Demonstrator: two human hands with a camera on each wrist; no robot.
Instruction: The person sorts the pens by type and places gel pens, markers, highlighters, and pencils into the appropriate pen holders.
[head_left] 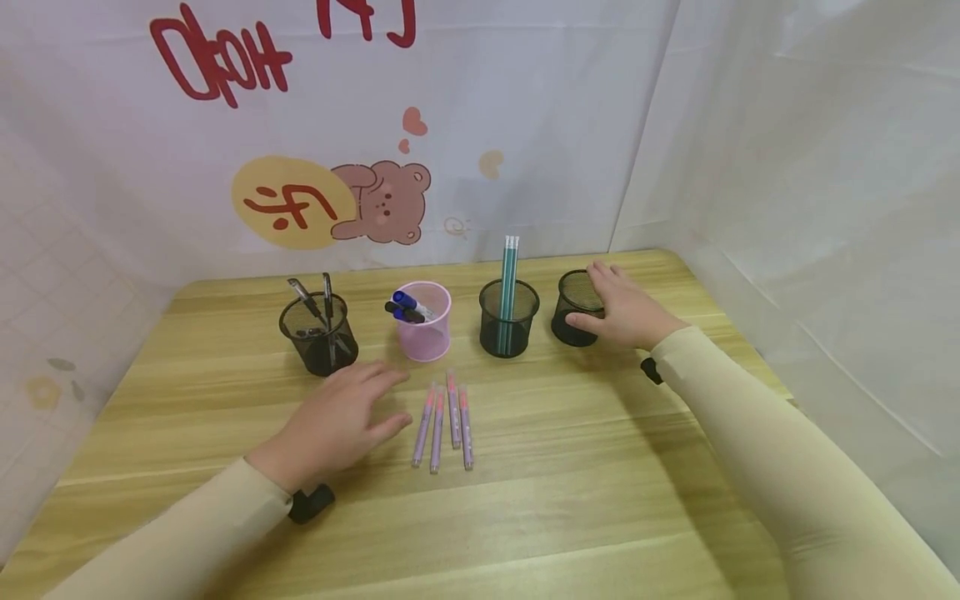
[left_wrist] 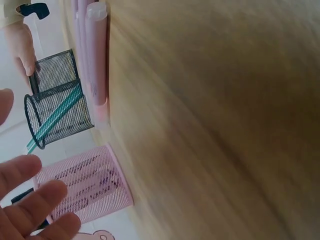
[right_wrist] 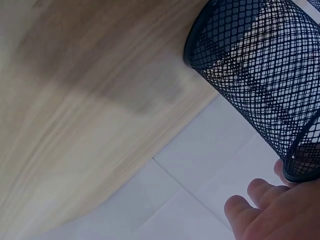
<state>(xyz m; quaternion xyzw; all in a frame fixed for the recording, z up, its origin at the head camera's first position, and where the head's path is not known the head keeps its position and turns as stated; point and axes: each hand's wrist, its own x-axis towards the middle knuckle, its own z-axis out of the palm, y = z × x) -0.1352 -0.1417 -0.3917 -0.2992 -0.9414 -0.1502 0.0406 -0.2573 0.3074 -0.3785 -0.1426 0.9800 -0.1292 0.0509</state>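
My left hand hovers left of several slim purple pens with pinkish ends, fingers spread and holding nothing. Those pens lie side by side on the table, also close up in the left wrist view. At the far right, my right hand is at a black mesh pen cup, its thumb in front and its fingers by the far rim. In the right wrist view, the fingers extend past the rim of this cup, fairly straight, with some tips apart from the mesh. The thumb is hidden there.
Along the back stand a black mesh cup with black pens, a pink mesh cup with blue and black markers, and a black mesh cup with green pencils. White printed cloth hangs behind the wooden table.
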